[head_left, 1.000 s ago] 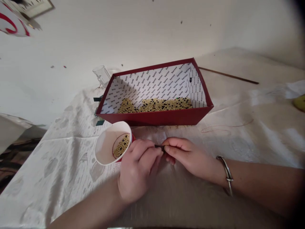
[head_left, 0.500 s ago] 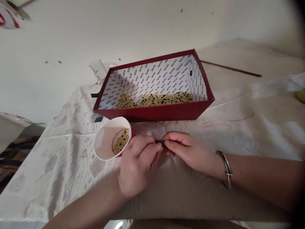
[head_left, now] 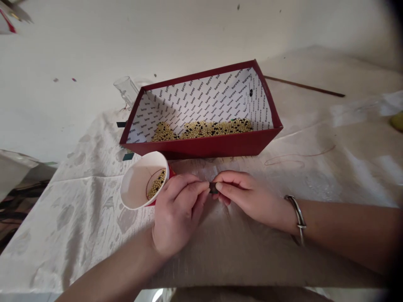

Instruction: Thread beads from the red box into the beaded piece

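A small dark brown piece (head_left: 213,188), too covered to name exactly, is pinched between my two hands over the table. My left hand (head_left: 178,212) is closed, its thumb and forefinger at the piece's left end. The right end sits between the thumb and fingers of my right hand (head_left: 241,191), which wears a metal bangle at the wrist. Just left of my left hand, a white-lined paper cup (head_left: 132,184) leans over, with pale and black beads (head_left: 157,183) inside. Thin red-brown thread loops within the cup.
Behind my hands stands a dark red box (head_left: 204,147) holding many pale and black beads (head_left: 217,128). A drinking glass (head_left: 126,90) tilts behind its left end. A thin brown stick (head_left: 305,86) and loose thread (head_left: 285,163) lie right, on the pale tablecloth (head_left: 78,201).
The view has shifted slightly. My left fingers have shifted a little along the dark piece, leaving a short stretch showing between the hands. My right hand keeps its pinch.
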Demonstrator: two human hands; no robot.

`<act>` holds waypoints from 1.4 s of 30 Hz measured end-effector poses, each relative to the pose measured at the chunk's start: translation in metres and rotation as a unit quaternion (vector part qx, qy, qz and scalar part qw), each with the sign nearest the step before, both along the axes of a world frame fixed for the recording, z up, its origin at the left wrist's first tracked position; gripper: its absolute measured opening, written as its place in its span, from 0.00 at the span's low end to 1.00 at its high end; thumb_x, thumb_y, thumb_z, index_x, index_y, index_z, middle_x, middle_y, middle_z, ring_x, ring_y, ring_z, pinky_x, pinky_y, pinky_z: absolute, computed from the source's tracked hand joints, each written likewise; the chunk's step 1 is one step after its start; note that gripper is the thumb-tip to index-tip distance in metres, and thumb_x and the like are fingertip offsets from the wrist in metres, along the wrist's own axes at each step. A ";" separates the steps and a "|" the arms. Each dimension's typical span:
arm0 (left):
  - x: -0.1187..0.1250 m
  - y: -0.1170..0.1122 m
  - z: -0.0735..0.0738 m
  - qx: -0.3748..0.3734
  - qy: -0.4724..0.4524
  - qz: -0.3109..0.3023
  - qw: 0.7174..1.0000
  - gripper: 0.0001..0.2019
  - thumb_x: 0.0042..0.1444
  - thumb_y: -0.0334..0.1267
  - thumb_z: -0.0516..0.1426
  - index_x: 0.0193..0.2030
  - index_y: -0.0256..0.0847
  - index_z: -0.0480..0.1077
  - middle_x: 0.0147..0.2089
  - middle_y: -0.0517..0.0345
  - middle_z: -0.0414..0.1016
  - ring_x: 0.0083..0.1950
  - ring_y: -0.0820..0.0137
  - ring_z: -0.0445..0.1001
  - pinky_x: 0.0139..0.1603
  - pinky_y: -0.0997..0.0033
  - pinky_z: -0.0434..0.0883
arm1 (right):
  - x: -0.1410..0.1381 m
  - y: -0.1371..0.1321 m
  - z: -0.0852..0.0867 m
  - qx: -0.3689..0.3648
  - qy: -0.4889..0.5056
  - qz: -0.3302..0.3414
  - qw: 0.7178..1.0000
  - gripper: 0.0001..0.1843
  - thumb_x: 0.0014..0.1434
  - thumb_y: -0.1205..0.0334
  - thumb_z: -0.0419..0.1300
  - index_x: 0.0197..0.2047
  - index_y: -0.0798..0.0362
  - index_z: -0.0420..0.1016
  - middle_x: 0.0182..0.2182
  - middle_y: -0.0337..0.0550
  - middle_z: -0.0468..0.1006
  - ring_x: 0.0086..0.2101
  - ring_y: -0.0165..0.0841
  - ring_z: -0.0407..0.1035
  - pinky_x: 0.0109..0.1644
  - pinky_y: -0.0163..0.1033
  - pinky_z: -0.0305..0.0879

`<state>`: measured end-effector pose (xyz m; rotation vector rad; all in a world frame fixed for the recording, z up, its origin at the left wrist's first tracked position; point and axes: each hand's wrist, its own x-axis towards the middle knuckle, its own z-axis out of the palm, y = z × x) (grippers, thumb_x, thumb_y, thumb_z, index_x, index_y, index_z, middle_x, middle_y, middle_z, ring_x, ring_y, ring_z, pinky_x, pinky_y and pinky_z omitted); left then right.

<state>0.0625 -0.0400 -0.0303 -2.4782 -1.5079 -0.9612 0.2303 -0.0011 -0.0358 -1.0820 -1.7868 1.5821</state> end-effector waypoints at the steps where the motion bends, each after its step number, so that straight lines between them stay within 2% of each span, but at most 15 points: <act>1: 0.000 0.000 0.000 0.001 0.000 -0.001 1.000 0.09 0.50 0.28 0.56 0.39 0.40 0.69 0.38 0.58 0.69 0.39 0.75 0.68 0.41 0.71 0.68 | 0.000 0.000 0.000 0.001 -0.001 0.000 1.000 0.10 0.57 0.66 0.48 0.26 0.54 0.66 0.21 0.35 0.66 0.25 0.25 0.61 0.31 0.31 0.57; 9: 0.001 0.000 0.002 -0.010 -0.005 0.025 1.000 0.03 0.50 0.31 0.56 0.33 0.40 0.67 0.35 0.57 0.68 0.37 0.73 0.66 0.41 0.69 0.67 | 0.001 -0.001 0.003 -0.001 -0.004 0.004 1.000 0.11 0.57 0.65 0.48 0.26 0.54 0.65 0.21 0.35 0.66 0.25 0.25 0.62 0.30 0.31 0.56; 19: 0.002 0.001 0.002 -0.008 0.002 0.020 1.000 0.04 0.50 0.30 0.55 0.33 0.40 0.68 0.34 0.58 0.68 0.37 0.73 0.66 0.40 0.69 0.67 | 0.001 0.000 0.000 0.005 -0.016 0.001 1.000 0.09 0.57 0.65 0.48 0.27 0.54 0.66 0.21 0.34 0.66 0.25 0.24 0.61 0.30 0.30 0.56; 34: 0.005 0.001 -0.002 -0.032 0.019 -0.048 0.998 0.05 0.50 0.29 0.54 0.34 0.40 0.68 0.34 0.58 0.69 0.37 0.73 0.67 0.40 0.71 0.68 | 0.000 0.000 -0.004 0.015 -0.021 0.008 1.000 0.08 0.56 0.66 0.48 0.31 0.54 0.68 0.23 0.36 0.68 0.26 0.25 0.61 0.30 0.31 0.59; 42: 0.005 0.001 -0.002 -0.038 0.001 -0.009 0.999 0.02 0.50 0.30 0.55 0.32 0.39 0.67 0.34 0.56 0.69 0.37 0.72 0.66 0.38 0.69 0.67 | -0.001 0.000 -0.007 0.010 0.001 0.008 1.000 0.09 0.57 0.64 0.48 0.29 0.54 0.67 0.23 0.36 0.68 0.26 0.25 0.63 0.32 0.31 0.59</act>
